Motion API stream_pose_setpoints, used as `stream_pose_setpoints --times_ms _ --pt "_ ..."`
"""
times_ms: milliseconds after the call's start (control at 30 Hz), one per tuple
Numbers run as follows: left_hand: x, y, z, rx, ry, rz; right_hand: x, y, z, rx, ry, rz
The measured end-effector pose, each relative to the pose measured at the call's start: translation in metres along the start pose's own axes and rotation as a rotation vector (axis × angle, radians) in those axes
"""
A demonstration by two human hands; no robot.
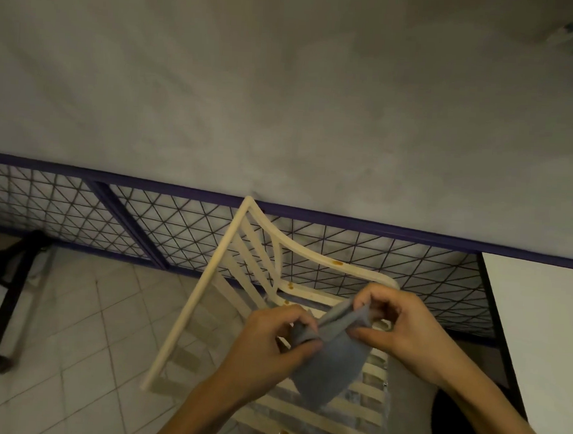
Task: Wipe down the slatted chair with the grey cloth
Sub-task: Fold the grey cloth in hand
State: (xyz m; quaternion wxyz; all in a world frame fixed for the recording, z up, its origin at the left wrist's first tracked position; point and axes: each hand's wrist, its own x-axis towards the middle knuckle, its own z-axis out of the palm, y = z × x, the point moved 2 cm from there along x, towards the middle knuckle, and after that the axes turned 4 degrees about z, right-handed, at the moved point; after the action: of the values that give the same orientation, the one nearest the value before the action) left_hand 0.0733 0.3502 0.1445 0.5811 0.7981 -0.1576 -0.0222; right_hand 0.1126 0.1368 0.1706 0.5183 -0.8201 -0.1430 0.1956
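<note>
Both hands' fingers (362, 300) pinch the grey cloth (328, 360), which hides part of the chair (203, 289) seat.

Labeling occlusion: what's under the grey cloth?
The left hand and right hand pinch the grey cloth above the slatted chair. Cream seat slats show around its edges. The slats directly beneath the cloth are covered, so their condition can't be seen.

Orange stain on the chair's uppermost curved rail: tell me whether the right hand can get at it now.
Probably yes: the stain lies bare beyond the right hand, nothing between, though it and the left hand pinch the grey cloth.
</note>
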Motion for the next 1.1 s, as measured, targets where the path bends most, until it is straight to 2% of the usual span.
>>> stream_pose_setpoints --times_ms 167,433,567,633,800,967,1100 --pt "-0.008 -0.014 -0.017 0.007 0.169 -0.053 0.014 -0.005 0.015 0.150 0.026 0.011" --pt "-0.007 -0.040 -0.055 0.239 0.257 -0.059 0.040 -0.020 0.043 0.185 0.032 0.073" --pt "-0.003 -0.046 -0.076 0.270 0.255 0.033 0.051 -0.026 0.055 0.300 0.098 0.049" --pt "-0.002 -0.047 -0.084 0.178 0.228 0.020 0.055 -0.027 0.060 0.345 0.114 0.057" --pt "0.005 -0.045 -0.100 -0.296 0.176 -0.041 0.065 -0.033 0.074 0.543 0.069 0.139" --pt "0.006 -0.058 -0.090 -0.757 0.090 -0.223 0.079 -0.041 0.078 0.722 0.104 0.191" --pt "0.010 -0.062 -0.090 -0.875 0.192 -0.296 0.087 -0.046 0.079 0.893 0.152 0.246"
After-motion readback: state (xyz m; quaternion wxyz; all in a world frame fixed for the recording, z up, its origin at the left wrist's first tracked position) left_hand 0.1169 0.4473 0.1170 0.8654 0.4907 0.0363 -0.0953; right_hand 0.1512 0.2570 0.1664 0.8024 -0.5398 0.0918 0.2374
